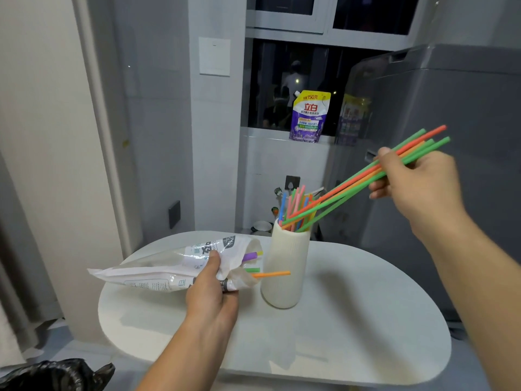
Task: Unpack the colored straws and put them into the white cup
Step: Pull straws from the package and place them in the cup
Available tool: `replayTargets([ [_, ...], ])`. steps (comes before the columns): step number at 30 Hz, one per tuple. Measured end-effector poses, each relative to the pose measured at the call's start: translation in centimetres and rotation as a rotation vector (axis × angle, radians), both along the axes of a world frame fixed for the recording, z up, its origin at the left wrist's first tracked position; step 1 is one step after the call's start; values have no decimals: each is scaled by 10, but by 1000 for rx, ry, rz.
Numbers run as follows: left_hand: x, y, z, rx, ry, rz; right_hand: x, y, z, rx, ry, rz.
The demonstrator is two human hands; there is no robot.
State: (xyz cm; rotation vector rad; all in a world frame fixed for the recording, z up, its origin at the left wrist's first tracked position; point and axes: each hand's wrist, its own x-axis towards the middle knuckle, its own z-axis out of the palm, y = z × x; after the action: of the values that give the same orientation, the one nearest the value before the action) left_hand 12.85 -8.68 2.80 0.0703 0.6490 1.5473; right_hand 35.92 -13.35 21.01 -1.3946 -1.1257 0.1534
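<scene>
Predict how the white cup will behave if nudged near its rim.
Probably apt to tip: the cup is tall and narrow, and long straws lean out of its mouth to one side. It may slide first, since the table looks smooth. Its ribbed matte wall suggests ceramic: likely stiff, fairly heavy.

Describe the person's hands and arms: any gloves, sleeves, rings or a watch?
Nothing worn. The left hand and right hand show no gloves or rings; above them no sleeve, watch or bracelet shows within the picture.
</scene>
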Motion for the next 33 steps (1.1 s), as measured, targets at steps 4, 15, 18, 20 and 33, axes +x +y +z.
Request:
replayTargets([
  [4,2,-1,-3,20,2,9,-5,8,3,-73,-41,6],
  [15,0,-4,4,6,-44,16,-7,8,18,-92,-53,-40],
  [18,-1,-4,5,0,-50,25,-8,8,19,-101,-46,-47],
  [20,-1,-3,5,1,-56,28,-10,9,17,-116,-65,-38],
  [33,-1,-1,2,15,-76,12,-26,37,0,-228,-268,73],
])
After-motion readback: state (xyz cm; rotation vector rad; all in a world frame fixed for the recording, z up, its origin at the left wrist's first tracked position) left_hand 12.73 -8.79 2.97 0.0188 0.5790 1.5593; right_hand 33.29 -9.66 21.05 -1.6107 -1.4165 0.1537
